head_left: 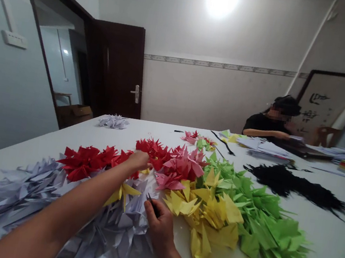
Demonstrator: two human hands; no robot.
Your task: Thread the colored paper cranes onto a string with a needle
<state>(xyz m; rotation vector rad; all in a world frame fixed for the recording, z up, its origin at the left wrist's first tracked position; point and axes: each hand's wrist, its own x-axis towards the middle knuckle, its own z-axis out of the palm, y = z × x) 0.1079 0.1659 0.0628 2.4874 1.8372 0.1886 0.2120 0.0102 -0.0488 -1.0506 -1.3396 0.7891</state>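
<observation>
My left hand [140, 159] reaches forward to the folded red paper cranes [87, 161]. Its fingers are mostly hidden, so their grip does not show. Nearer to me, my right hand [160, 223] is closed around a thin dark pointed tool [149, 197], its tip toward the far side. Beneath and between my arms spread white paper cranes [110, 232]. A yellow paper crane [123, 195] lies among them. Pink paper cranes [182, 167] sit just beyond my right hand, with a yellow pile [212, 209] to its right.
Green paper cranes [264, 209] run along the right. Black strings [295, 183] lie bundled on the white table [321, 240]. Across it, a person in black [271, 123] handles paper beside paper stacks [266, 147]. A small white heap [113, 121] lies at the far left.
</observation>
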